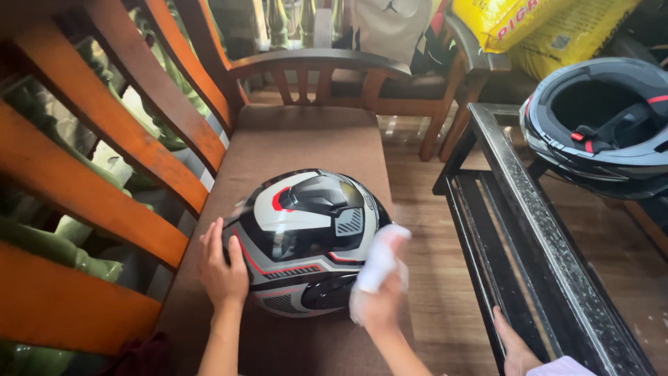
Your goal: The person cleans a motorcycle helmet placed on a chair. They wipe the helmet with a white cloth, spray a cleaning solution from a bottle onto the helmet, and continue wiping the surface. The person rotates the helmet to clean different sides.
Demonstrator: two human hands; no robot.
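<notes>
Low centre, the right hand (379,306) clutches a soft white cloth (379,261); the left hand (221,268) lies flat, spread, bracing the glossy helmet (306,237), probably slippery and rigid.

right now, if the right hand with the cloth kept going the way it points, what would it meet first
The right hand points up and left with the white cloth already at the helmet, so it would meet the helmet's shell first, as far as the blurred view shows.

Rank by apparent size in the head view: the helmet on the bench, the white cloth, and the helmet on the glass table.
1. Helmet on the bench, largest, though nearest the camera.
2. Helmet on the glass table, partly cut off, so unsure.
3. White cloth, smallest.
</notes>
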